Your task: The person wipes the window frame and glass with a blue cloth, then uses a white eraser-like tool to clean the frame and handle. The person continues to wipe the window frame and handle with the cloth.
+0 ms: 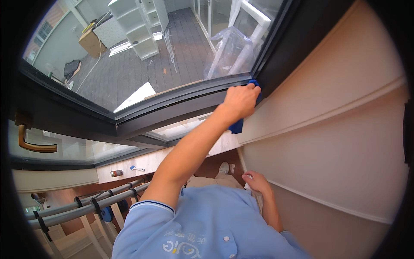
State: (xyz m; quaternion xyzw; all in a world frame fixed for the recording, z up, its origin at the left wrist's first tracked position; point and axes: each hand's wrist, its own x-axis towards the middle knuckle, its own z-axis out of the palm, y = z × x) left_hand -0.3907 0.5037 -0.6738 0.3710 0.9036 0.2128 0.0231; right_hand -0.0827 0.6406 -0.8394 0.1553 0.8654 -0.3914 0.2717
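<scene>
My left hand (241, 100) reaches up and across to the lower right corner of a large window, closed around a blue cloth (236, 127). The cloth shows above the fingers against the dark window frame (171, 103), and a flap of it hangs below the hand. Low beside my right hip is my right hand (257, 182), its fingers curled near the pale wall. A small white thing shows under those fingers; whether they grip it is unclear.
A bronze window handle (37, 147) juts out at left. On the marble sill (139, 162) lie a small can (116, 173) and a blue-and-white brush (137, 168). Grey padded rails (87, 205) run at lower left. A panelled wall (317, 136) rises on the right. Outside, shelving (134, 29) stands on decking.
</scene>
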